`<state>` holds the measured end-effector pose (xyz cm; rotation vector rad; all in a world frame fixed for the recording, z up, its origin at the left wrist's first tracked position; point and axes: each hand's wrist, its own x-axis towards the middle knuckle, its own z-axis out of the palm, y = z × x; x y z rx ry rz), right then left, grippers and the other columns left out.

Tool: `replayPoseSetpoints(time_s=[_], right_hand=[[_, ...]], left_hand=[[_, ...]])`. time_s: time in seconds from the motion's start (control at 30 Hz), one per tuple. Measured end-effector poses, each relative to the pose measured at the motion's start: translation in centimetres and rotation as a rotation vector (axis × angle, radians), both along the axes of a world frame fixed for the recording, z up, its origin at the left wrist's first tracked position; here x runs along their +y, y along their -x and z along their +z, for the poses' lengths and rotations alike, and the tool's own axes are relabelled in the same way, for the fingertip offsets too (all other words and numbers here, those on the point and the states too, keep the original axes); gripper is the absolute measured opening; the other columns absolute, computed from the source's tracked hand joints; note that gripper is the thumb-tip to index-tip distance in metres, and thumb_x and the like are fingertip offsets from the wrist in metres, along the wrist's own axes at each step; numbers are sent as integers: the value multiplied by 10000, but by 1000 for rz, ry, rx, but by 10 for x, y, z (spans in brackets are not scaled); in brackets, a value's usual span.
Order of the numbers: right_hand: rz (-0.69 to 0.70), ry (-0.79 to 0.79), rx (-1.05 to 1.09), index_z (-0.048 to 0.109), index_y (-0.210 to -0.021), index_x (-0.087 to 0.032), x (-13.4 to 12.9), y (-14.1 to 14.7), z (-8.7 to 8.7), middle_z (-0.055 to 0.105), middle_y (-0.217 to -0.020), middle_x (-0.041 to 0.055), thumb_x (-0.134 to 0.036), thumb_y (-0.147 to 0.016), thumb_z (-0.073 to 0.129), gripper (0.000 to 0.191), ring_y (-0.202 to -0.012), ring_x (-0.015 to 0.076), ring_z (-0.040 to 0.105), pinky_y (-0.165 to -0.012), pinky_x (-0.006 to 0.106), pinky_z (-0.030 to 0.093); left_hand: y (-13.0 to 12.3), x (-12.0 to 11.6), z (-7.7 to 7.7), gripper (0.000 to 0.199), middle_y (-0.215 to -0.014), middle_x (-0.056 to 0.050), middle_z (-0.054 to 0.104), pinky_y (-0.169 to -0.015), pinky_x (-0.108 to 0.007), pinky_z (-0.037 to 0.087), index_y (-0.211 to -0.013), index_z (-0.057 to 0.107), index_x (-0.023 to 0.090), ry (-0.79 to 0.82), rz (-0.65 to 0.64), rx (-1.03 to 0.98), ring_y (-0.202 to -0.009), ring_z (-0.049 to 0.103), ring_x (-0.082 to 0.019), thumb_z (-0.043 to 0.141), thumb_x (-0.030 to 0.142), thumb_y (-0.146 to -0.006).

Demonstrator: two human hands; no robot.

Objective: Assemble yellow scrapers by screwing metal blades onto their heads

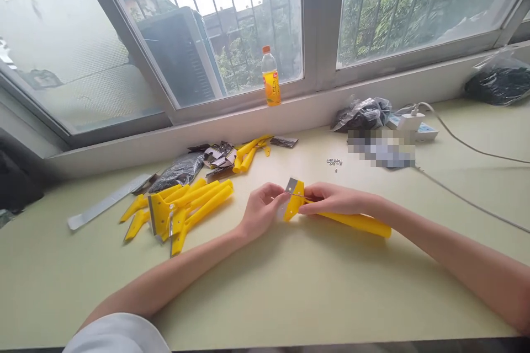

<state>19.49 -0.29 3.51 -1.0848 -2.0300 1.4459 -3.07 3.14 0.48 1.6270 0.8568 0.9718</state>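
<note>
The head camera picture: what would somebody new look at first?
Probably the bright yellow scraper in the middle, between the left hand and right hand. Next, maybe the pile of yellow scrapers on the table's left side, then the orange-capped bottle standing by the window.

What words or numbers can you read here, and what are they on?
"纤" perhaps: one big dark character on the drink bottle; its red logo is too small to read.
Blue-and-white box: too small to read.
Dark flat packet: too small to read.
Yellow scraper being held: no writing that I can see.
</note>
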Motion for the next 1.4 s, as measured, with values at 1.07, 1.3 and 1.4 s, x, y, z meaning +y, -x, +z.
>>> replayPoseSetpoints(time_s=[1.07,1.3,1.4], right_hand=[[-48,-236,-196,418,-645,-209,-7,8,0,416,-588,-46,-598,-823,646,484,-526,94,330,-500,277,228],[-194,-600,-530,435,-579,-214,-7,2,1,438,-529,-19,-497,-771,699,432,-504,117,316,-565,306,186],[-174,-728,-541,435,-586,-208,-5,-1,-3,463,-544,-13,-345,-797,637,323,-512,117,312,-577,305,178]], left_hand=[[3,0,3,316,-885,-68,731,-710,-259,495,-933,711,149,11,-227,96,-772,660,-165,686,459,-875],[-1,4,3,346,-846,-60,739,-653,-244,493,-913,722,141,185,-145,46,-701,660,-152,773,457,-784],[-2,4,4,356,-830,-60,737,-641,-241,498,-901,723,132,203,-92,56,-680,651,-144,785,456,-768]])
